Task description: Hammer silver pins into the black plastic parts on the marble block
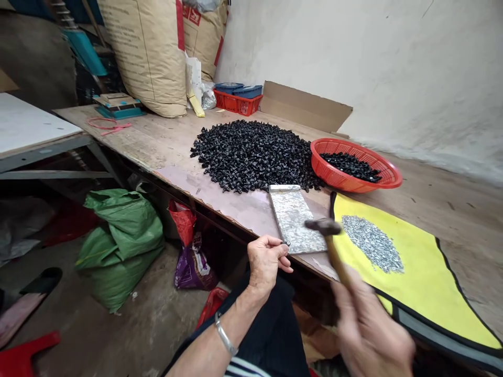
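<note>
My left hand point(268, 262) is pinched at the near left corner of a scuffed metal plate point(294, 217). Between its thumb and finger is a small black part point(288, 243) with a shiny ring in it. My right hand point(369, 324), blurred by motion, is wrapped round the wooden handle of a hammer point(324, 226). The hammer's head hangs above the plate's right side, apart from the black part. Beyond the plate spreads a large heap of small black parts point(251, 154). Small silvery metal pieces point(372, 243) lie on a yellow cloth point(426, 267) to the right.
A red plastic basket point(356, 183) with more black parts stands behind the cloth. At the back are large paper sacks point(153, 57), a red crate point(238, 103) and a cardboard sheet point(306, 107). A green sack point(121, 241) and a purple bag point(192, 267) sit on the floor at left.
</note>
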Action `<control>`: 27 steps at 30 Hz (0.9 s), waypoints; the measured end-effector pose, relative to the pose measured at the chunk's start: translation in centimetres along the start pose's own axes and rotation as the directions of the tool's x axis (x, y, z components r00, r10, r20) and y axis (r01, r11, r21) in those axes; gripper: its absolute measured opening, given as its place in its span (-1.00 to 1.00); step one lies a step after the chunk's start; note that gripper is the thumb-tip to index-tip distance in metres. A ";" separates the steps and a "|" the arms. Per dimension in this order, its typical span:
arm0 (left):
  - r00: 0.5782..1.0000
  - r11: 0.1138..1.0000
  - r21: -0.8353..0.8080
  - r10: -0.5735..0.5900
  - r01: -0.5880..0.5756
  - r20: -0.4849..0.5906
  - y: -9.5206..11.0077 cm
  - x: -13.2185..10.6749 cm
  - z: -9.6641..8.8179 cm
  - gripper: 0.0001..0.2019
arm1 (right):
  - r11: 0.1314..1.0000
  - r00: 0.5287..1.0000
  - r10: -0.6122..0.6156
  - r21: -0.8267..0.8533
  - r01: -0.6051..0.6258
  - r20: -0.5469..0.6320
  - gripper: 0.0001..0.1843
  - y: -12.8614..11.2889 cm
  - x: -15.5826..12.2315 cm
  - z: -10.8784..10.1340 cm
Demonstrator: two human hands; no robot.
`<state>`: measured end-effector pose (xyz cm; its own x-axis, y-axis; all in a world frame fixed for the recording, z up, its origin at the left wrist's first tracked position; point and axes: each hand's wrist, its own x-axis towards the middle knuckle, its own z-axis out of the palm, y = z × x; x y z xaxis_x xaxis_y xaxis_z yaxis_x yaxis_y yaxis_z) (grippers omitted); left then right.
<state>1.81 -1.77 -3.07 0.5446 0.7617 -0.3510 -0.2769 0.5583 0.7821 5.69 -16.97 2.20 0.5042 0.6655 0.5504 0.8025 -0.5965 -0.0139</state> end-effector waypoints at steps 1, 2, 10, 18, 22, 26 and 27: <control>1.000 1.000 0.007 -0.005 0.005 -0.004 0.0 0.0 0.0 -0.84 | 1.000 0.999 -0.016 -0.019 0.017 0.031 -0.58 -0.2 -0.1 0.5; 1.000 1.000 0.012 -0.010 0.010 -0.008 0.0 0.0 0.0 -0.83 | 0.999 0.997 -0.045 -0.028 0.046 0.062 -0.60 -0.3 -0.1 0.8; 1.000 1.000 -0.002 -0.013 0.013 -0.009 0.0 -0.1 0.1 -0.81 | 0.990 0.986 0.136 -0.009 -0.138 -0.096 -0.53 -0.5 0.0 -0.1; 1.000 1.000 0.011 -0.015 0.016 -0.018 0.1 0.0 0.1 -0.80 | 0.998 0.995 0.053 0.028 -0.051 -0.082 -0.56 -1.0 -0.2 0.7; 1.000 1.000 0.022 -0.018 0.018 -0.014 0.2 -0.1 0.1 -0.81 | 0.999 0.999 -0.011 -0.044 0.009 -0.043 -0.62 -1.7 -0.4 0.8; 1.000 1.000 0.020 -0.010 0.010 -0.012 0.2 -0.1 0.1 -0.81 | 0.994 0.995 -0.091 -0.072 0.088 -0.035 -0.64 -1.8 -0.4 1.2; 1.000 1.000 0.015 -0.008 0.008 -0.012 0.2 -0.1 0.1 -0.81 | 0.996 0.993 -0.080 -0.044 0.076 -0.084 -0.62 -1.8 -0.4 1.3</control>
<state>1.84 -1.77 -2.83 0.5374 0.7610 -0.3635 -0.2604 0.5597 0.7867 4.46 -15.63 0.94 0.4101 0.6712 0.6175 0.8239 -0.5631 0.0648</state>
